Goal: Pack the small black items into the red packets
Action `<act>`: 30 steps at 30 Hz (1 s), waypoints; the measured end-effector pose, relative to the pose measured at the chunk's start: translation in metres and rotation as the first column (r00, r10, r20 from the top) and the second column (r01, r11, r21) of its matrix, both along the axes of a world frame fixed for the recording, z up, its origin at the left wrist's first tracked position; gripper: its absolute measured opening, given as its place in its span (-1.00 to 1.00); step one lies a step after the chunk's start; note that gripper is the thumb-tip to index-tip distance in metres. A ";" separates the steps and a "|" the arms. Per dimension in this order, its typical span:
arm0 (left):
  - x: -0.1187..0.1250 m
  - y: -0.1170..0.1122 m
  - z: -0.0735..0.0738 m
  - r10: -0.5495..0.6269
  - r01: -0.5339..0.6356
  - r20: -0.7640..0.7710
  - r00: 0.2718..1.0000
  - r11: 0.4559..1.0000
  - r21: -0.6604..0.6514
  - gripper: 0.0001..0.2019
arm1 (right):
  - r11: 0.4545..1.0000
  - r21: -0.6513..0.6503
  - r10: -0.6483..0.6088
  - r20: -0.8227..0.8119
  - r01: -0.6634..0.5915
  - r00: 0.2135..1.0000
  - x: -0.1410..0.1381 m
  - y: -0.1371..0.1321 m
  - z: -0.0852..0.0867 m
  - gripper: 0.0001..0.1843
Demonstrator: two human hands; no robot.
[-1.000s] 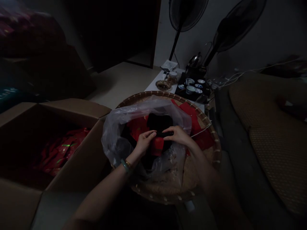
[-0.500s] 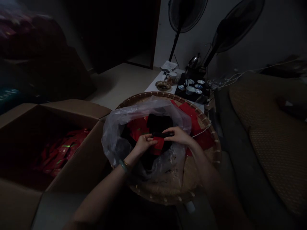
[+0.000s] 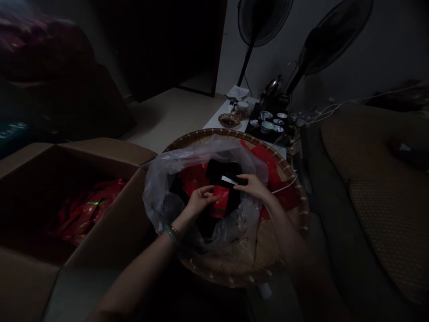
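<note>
Over the clear plastic bag (image 3: 161, 179), my left hand (image 3: 200, 200) pinches a small red packet (image 3: 220, 201) by its left edge. The packet is upright, its top edge just below a dark narrow object with a white strip (image 3: 229, 180). That object is in the closed fingers of my right hand (image 3: 252, 184); its exact kind is too dark to make out. Inside the bag lie more red packets (image 3: 192, 177) and dark contents. The bag rests in a round woven tray (image 3: 231, 279).
To the left stands an open cardboard box (image 3: 100, 150) holding many red packets (image 3: 97, 203). Flat red pieces (image 3: 264, 154) and a white cord (image 3: 284, 185) lie at the tray's right. Behind are a tea set (image 3: 267, 127) and two standing fans (image 3: 264, 20). A woven mat (image 3: 375, 179) is at right.
My right hand has shifted slightly right and up, and the dark object has turned so its white strip shows. It has come away from the packet's top, leaving more of the packet visible.
</note>
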State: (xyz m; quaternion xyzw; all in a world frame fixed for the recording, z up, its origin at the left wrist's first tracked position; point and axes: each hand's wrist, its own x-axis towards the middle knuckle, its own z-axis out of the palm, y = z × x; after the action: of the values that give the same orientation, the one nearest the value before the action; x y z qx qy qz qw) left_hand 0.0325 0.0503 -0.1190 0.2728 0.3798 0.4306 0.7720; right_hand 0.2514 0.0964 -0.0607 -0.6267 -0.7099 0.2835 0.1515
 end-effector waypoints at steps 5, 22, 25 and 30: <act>-0.004 -0.003 0.003 0.012 -0.012 0.032 0.999 1.000 -0.005 -0.39 | 0.977 0.213 -0.037 0.093 0.017 0.995 -0.015 -0.008 -0.004 -0.51; -0.014 -0.022 0.015 0.176 -0.161 -0.134 0.975 0.981 0.110 -0.74 | 0.996 -0.019 -0.093 -0.267 0.092 0.959 -0.074 -0.063 -0.009 -0.77; -0.012 -0.029 0.011 0.101 -0.094 -0.074 0.992 0.991 0.091 -0.75 | 0.991 -0.024 -0.135 -0.257 0.133 0.957 -0.073 -0.066 -0.011 -0.74; -0.041 -0.032 0.022 0.181 -0.175 -0.050 0.982 0.979 0.108 -0.82 | 0.969 -0.118 -0.246 -0.443 0.216 0.862 -0.062 -0.063 -0.012 -0.56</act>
State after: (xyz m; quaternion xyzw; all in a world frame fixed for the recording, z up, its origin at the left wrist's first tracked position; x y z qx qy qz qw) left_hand -0.0087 0.0180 -0.0969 0.2901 0.4028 0.5087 0.7034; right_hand 0.1891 0.0330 -0.0729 -0.6280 -0.5651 0.4244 0.3258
